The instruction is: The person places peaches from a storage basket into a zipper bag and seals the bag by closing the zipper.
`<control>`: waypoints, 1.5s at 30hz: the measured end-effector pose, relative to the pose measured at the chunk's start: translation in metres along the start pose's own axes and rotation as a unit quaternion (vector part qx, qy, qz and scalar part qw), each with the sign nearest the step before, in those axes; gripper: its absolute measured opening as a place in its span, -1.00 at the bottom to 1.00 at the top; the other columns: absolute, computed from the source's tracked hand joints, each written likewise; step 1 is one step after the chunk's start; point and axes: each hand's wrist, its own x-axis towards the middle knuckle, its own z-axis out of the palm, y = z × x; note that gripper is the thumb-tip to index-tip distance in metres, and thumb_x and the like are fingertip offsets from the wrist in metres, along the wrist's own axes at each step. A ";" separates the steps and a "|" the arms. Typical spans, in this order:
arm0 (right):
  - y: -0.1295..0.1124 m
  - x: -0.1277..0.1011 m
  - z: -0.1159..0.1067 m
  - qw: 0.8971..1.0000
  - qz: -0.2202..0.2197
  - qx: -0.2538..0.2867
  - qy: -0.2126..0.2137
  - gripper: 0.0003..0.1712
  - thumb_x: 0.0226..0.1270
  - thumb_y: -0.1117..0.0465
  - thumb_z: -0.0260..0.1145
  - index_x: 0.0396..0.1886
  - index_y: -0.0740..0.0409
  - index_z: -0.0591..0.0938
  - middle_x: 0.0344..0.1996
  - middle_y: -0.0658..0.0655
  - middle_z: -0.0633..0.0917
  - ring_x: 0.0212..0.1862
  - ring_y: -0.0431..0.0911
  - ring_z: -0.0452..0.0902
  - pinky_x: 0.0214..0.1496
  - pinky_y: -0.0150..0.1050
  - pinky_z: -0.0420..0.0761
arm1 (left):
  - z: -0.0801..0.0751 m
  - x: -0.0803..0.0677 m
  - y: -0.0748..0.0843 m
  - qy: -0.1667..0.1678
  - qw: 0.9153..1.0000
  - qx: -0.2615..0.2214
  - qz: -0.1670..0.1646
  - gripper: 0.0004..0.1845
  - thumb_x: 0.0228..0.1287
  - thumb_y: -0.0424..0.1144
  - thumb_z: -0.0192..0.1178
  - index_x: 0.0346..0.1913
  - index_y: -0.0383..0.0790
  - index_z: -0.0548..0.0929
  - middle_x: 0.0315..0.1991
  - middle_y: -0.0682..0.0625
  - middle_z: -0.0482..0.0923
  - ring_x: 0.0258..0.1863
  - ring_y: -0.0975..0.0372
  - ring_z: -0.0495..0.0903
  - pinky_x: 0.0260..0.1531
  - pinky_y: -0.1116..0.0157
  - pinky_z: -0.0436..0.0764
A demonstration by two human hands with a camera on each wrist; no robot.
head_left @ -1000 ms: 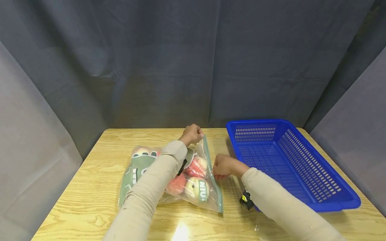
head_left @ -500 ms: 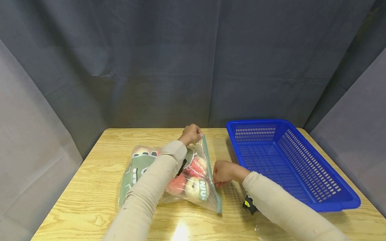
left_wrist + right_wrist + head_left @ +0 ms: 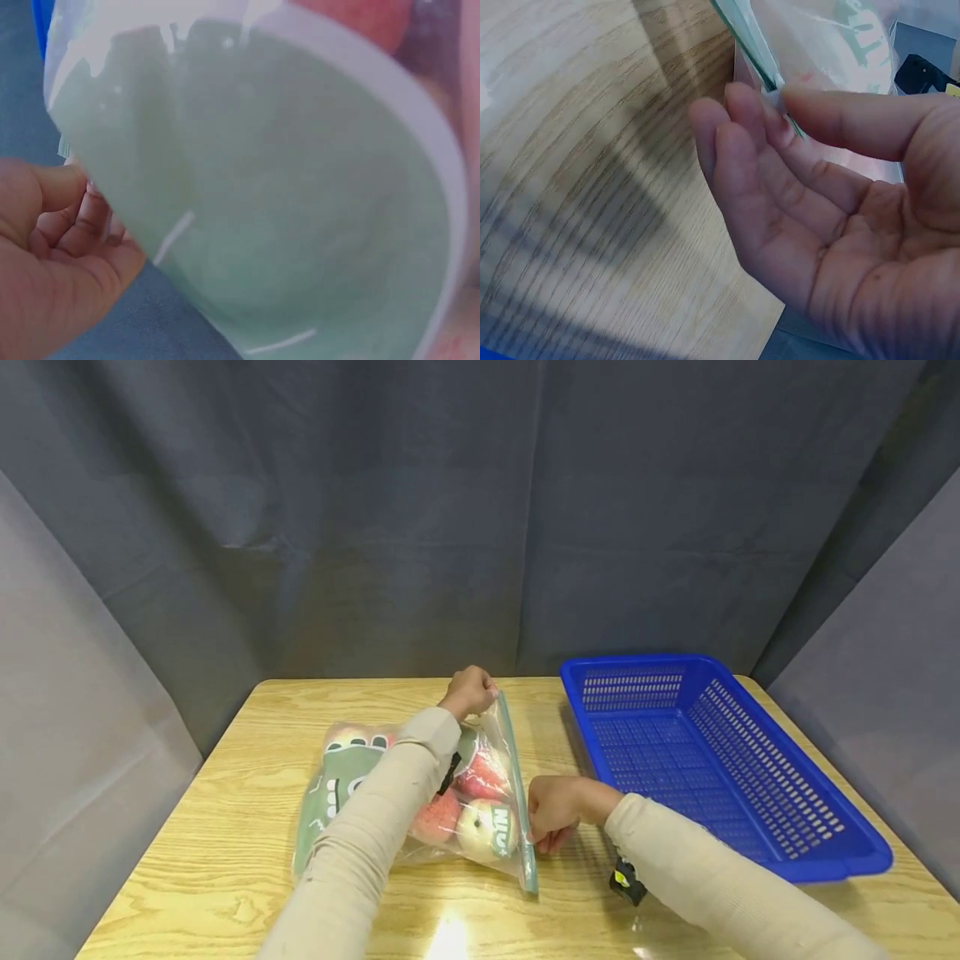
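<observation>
A clear zip bag (image 3: 345, 785) with a green cartoon print lies on the table, and several peaches (image 3: 480, 831) show through it. My left hand (image 3: 469, 692) pinches the far corner of its open-side edge and holds it raised. In the left wrist view the green print (image 3: 300, 187) fills most of the picture, beside the left thumb and curled fingers. My right hand (image 3: 553, 810) is at the near half of the green zip strip (image 3: 529, 864). In the right wrist view its thumb and index finger pinch a small whitish slider (image 3: 774, 100) on that strip.
A blue plastic basket (image 3: 581, 727) with slotted walls stands on the right side of the wooden table (image 3: 187, 860), close beyond my right hand. Dark grey curtains (image 3: 405, 527) hang behind the table's back edge, with lighter panels at both sides.
My right hand has slid along the zip strip toward the near end of the bag. The near corner has shifted slightly left. My left hand keeps its grip on the far corner.
</observation>
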 end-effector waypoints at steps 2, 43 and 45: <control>0.000 -0.002 0.001 1.000 0.009 0.007 -0.005 -0.81 0.10 0.54 0.27 -0.66 0.39 0.58 -0.70 0.19 0.65 -0.61 -0.12 0.58 -0.36 -0.15 0.72 | -0.002 0.000 -0.001 0.002 1.000 -0.015 -0.006 -0.84 0.32 -0.33 0.14 -0.32 -0.30 0.70 -0.35 -0.09 0.68 -0.46 0.21 0.50 -0.43 0.38 0.48; 0.000 -0.017 -0.009 0.995 -0.045 -0.066 0.055 -0.64 0.11 0.53 0.15 -0.79 0.18 0.38 -0.73 0.17 0.63 -0.64 -0.01 0.64 -0.50 -0.19 0.70 | -0.035 -0.002 -0.011 0.036 0.998 -0.026 -0.035 -0.79 0.30 -0.36 0.06 -0.30 -0.32 0.71 -0.17 -0.09 0.68 -0.23 0.13 0.53 -0.21 0.29 0.55; -0.006 -0.020 -0.016 0.990 -0.050 -0.116 0.065 -0.69 0.09 0.54 0.13 -0.76 0.21 0.45 -0.76 0.13 0.62 -0.67 -0.04 0.63 -0.53 -0.23 0.68 | -0.042 -0.002 -0.014 0.041 0.998 -0.035 -0.038 -0.79 0.32 -0.35 0.06 -0.26 -0.33 0.71 -0.12 -0.11 0.67 -0.17 0.09 0.55 -0.15 0.26 0.56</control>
